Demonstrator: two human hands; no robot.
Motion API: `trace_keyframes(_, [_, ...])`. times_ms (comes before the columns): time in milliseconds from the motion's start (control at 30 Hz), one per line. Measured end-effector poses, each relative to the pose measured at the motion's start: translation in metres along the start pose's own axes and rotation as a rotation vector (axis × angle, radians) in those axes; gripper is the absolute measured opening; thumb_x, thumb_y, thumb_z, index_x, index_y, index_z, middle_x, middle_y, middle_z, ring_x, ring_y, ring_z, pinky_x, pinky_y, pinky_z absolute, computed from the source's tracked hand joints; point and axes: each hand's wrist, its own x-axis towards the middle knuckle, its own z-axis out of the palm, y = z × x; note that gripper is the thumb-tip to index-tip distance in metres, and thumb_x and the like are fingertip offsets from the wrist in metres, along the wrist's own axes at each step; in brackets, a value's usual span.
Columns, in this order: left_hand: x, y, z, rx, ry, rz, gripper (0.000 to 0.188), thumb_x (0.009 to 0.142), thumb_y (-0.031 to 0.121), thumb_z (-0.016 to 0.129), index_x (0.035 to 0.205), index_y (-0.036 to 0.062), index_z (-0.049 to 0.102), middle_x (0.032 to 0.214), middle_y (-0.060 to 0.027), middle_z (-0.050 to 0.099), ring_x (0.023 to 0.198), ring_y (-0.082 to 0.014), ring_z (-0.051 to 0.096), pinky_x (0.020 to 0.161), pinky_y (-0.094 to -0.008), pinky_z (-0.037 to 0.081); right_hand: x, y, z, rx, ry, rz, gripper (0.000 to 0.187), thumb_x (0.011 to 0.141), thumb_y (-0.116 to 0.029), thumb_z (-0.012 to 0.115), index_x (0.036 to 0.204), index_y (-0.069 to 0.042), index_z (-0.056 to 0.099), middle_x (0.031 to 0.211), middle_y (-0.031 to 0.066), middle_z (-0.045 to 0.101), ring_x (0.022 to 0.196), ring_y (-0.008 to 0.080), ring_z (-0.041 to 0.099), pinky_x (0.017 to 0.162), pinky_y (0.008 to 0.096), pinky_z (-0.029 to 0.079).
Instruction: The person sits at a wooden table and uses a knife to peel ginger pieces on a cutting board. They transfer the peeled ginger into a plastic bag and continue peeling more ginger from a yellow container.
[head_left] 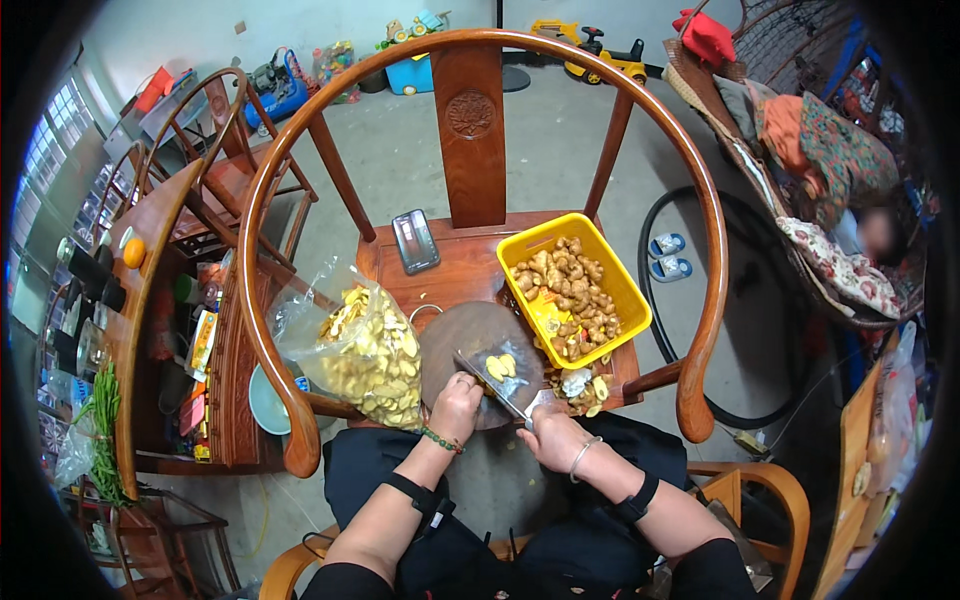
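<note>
A round wooden chopping block (443, 345) sits at the front of a wooden chair seat. My right hand (558, 440) is closed round the handle of a kitchen knife (508, 400), whose blade slants across the block. Left of the blade, my left hand (456, 408) rests on the block with its fingers bent together; whatever they hold is hidden. Ginger slices (501, 367) lie just beyond the blade. A clear plastic bag (300, 318) full of sliced ginger (375, 365) stands to the left. On the right, a yellow basket (632, 290) holds whole ginger roots (575, 285).
A phone (416, 241) lies on the seat behind the block. The chair's curved armrest (708, 300) surrounds the work area. Ginger scraps (590, 398) lie below the basket. Slippers (670, 257) and a black hose (655, 335) are on the floor; a person lies in a wicker recliner at right.
</note>
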Motion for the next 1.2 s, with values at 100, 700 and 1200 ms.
trace_keyframes(100, [-0.002, 0.0, 0.001, -0.015, -0.002, -0.016, 0.018, 0.065, -0.005, 0.058, 0.082, -0.001, 0.064, 0.087, -0.0146, 0.062, 0.091, -0.033, 0.062, 0.082, -0.0386, 0.052, -0.01, -0.008, -0.009, 0.002, 0.006, -0.006, 0.033, 0.092, -0.023, 0.058, 0.097, 0.008, 0.051, 0.078, 0.0312, 0.063, 0.078, 0.0457, 0.064, 0.072, 0.0487, 0.052])
trace_keyframes(700, [-0.008, -0.004, 0.003, -0.028, 0.081, 0.019, 0.022, 0.069, -0.007, 0.06, 0.089, -0.0013, 0.066, 0.092, -0.0167, 0.064, 0.09, -0.0339, 0.063, 0.081, -0.04, 0.053, 0.032, 0.002, 0.018, 0.1, 0.168, 0.076, 0.037, 0.091, -0.032, 0.061, 0.096, 0.004, 0.054, 0.086, 0.0289, 0.064, 0.086, 0.0446, 0.063, 0.076, 0.0491, 0.05])
trace_keyframes(1200, [-0.011, -0.007, 0.007, -0.024, 0.079, 0.014, 0.024, 0.066, -0.009, 0.057, 0.087, 0.0, 0.064, 0.091, -0.0143, 0.063, 0.092, -0.0336, 0.062, 0.082, -0.0392, 0.052, -0.019, -0.007, -0.014, -0.034, -0.048, 0.014, 0.037, 0.093, -0.026, 0.057, 0.103, 0.009, 0.051, 0.082, 0.0312, 0.064, 0.083, 0.0447, 0.064, 0.077, 0.048, 0.051])
